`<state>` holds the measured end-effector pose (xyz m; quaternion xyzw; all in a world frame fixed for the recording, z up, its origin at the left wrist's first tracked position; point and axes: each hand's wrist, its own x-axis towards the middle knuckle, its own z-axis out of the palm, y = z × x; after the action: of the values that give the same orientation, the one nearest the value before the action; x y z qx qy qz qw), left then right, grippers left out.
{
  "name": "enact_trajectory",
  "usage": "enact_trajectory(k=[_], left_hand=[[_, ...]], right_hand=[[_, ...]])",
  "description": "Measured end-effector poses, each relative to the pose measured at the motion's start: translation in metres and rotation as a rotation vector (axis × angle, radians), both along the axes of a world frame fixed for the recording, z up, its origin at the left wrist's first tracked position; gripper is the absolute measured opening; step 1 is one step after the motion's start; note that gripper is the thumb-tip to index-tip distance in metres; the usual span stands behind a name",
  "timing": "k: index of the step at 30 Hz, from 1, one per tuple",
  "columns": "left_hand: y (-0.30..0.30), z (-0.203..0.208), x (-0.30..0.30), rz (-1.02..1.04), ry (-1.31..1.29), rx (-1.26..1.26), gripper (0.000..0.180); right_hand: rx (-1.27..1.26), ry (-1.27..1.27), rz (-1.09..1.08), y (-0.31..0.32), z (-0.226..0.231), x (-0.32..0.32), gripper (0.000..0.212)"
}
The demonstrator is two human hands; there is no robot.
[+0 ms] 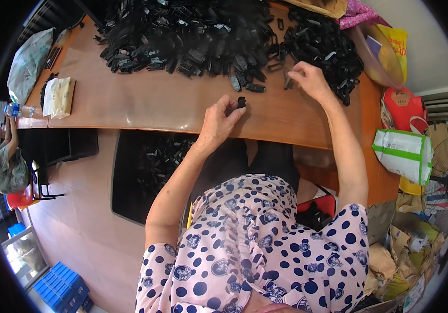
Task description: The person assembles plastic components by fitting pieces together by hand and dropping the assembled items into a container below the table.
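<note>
My left hand (220, 121) is closed near the table's front edge, pinching a small black plastic piece (241, 102) between thumb and fingers. Further right and a little farther off, my right hand (311, 81) pinches a thin dark part (288, 79), blurred and too small to name exactly. Beyond my hands lies a large heap of black plastic casings (182, 39), some with shiny faces. A smaller heap of black frame-like parts (323, 47) sits just past my right hand. Two loose casings (255, 88) rest at the near edge of the large heap.
The brown table (151, 104) also bears a cream packet (62, 98) and a water bottle (19, 110) at left. A pink tub (372, 57) stands at its right. Below are a black bin (130, 177) of parts and a white-green bag (401, 152). Another person (9, 167) is far left.
</note>
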<state>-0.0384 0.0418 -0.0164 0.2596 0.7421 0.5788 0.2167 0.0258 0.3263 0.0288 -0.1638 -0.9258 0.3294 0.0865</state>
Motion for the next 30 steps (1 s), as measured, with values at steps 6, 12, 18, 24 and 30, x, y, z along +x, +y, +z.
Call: enact_trajectory(k=[6,12,18,24,30], left_hand=[[0.0,0.006,0.003,-0.037,0.008,-0.051,0.019],[0.0,0.009,0.005,-0.031,0.057,-0.079,0.018],[0.003,-0.006,0.004,0.0,0.065,-0.061,0.02],[0.015,0.016,0.008,-0.162,-0.775,0.465,0.046],[0.062,0.009,0.009,-0.226,-1.125,0.592,0.045]], right_hand=[[-0.225,0.121,-0.204,0.005,-0.002,0.0,0.025],[-0.175,0.159,-0.184,-0.005,-0.012,0.005,0.017],[-0.627,0.148,-0.183,0.003,-0.025,0.008,0.017],[-1.017,0.226,-0.164,-0.013,-0.009,0.02,0.016],[-1.282,0.267,-0.086,-0.044,-0.013,0.035,0.013]])
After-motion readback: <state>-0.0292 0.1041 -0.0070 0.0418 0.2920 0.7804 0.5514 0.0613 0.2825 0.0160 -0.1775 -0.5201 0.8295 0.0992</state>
